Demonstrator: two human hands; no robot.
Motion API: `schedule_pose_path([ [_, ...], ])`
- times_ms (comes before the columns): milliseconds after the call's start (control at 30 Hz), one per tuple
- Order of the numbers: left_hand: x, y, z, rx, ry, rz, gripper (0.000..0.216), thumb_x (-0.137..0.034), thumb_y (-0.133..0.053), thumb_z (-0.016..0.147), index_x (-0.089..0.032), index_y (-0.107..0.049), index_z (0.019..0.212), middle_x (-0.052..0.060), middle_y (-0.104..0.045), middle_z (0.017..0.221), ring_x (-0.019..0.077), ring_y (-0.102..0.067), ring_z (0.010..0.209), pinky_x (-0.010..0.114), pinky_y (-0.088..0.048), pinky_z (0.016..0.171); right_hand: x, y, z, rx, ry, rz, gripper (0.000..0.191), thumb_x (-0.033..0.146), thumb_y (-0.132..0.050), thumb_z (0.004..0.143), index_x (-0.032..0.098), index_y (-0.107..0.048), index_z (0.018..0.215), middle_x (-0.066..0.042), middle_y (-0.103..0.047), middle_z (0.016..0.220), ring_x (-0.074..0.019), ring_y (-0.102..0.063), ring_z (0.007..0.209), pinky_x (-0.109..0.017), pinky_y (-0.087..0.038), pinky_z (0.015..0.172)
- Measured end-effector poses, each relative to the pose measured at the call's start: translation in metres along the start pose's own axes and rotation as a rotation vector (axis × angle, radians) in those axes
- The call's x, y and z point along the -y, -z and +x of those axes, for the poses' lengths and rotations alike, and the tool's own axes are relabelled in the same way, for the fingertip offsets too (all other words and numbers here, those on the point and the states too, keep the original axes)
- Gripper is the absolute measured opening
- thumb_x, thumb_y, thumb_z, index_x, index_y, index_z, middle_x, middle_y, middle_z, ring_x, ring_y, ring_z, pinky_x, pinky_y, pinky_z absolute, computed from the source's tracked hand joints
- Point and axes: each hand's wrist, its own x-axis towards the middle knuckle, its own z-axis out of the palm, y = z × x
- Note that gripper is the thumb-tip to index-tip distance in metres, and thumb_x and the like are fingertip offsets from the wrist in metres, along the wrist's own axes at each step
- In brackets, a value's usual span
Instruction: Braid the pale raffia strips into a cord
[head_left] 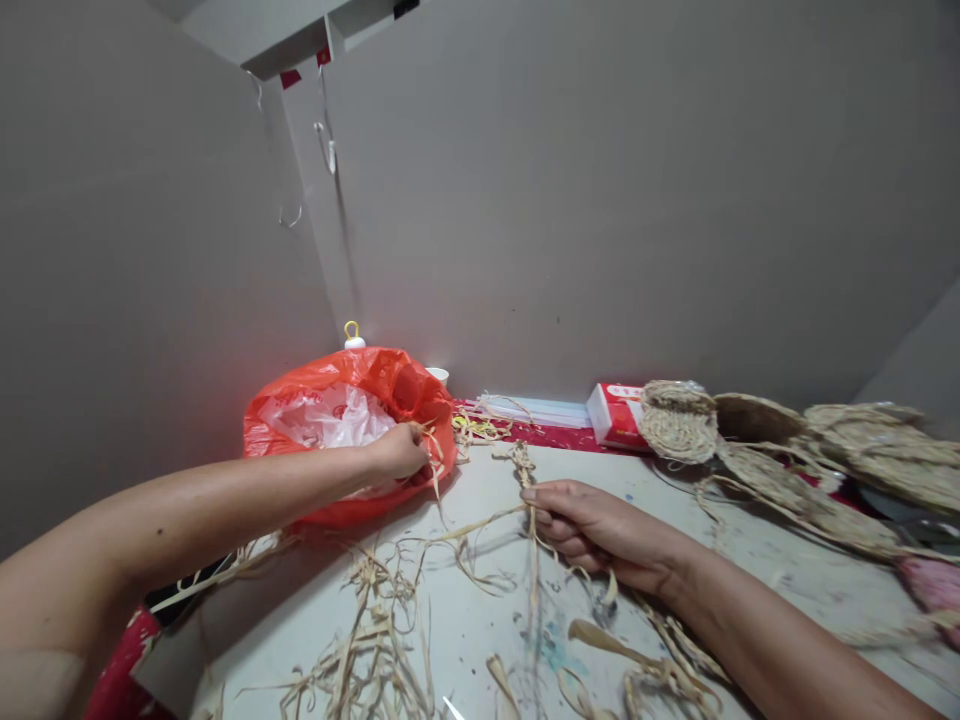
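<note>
My right hand [581, 525] is closed in a pinch on a short braided straw cord [522, 460] with a knotted upper end. Loose strands trail from it down and to the left. My left hand [405, 453] is closed at the right edge of a red plastic bag [296, 390], and thin straw strips stick out past its fingers. Its fingertips are partly hidden. Inside the red bag lies a crumpled white plastic bag [330, 412]. A tangled heap of dry straw strips [367, 640] lies on the white tabletop [480, 640] below my hands.
Woven straw slippers [679, 425] and other straw pieces are piled at the right. Beside them stands a red-and-white tissue packet [622, 415]. A white cup [437, 376] is behind the bag. More straw scraps [645, 655] lie near my right forearm. A grey wall [600, 200] bounds the back.
</note>
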Motion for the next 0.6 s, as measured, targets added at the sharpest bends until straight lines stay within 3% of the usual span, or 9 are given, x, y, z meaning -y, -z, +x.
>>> schedule_pose_path([
  [167,-0.001,0.007,0.006,0.025,0.04,-0.016,0.012,-0.007,-0.046,0.078,-0.016,-0.052,0.072,-0.003,-0.052,0.048,0.0097,-0.05,0.04,0.02,-0.041,0.043,0.0,-0.001,0.0,-0.011,-0.004,-0.002,0.038,0.041,-0.066,0.072,0.019,-0.036,0.061,0.011,-0.029,0.047,-0.0006,-0.013,0.037,-0.016,-0.004,0.035],
  [433,0.005,-0.009,0.027,0.053,0.024,0.012,0.013,-0.004,-0.059,0.065,-0.015,-0.052,0.06,-0.005,-0.046,0.038,0.01,-0.046,0.035,0.02,-0.037,0.038,0.001,-0.002,-0.001,-0.024,-0.011,-0.026,0.038,0.043,-0.063,0.074,0.019,-0.036,0.06,0.011,-0.027,0.046,-0.0008,-0.011,0.037,-0.016,-0.003,0.035],
  [600,0.005,0.018,0.02,-0.031,-0.078,-0.139,0.012,-0.006,-0.06,0.07,-0.015,-0.053,0.073,-0.004,-0.058,0.054,0.0081,-0.054,0.048,0.019,-0.042,0.048,0.001,-0.003,-0.001,-0.03,-0.001,-0.029,0.038,0.042,-0.063,0.072,0.02,-0.035,0.06,0.011,-0.028,0.045,-0.0008,-0.012,0.037,-0.016,-0.004,0.035],
])
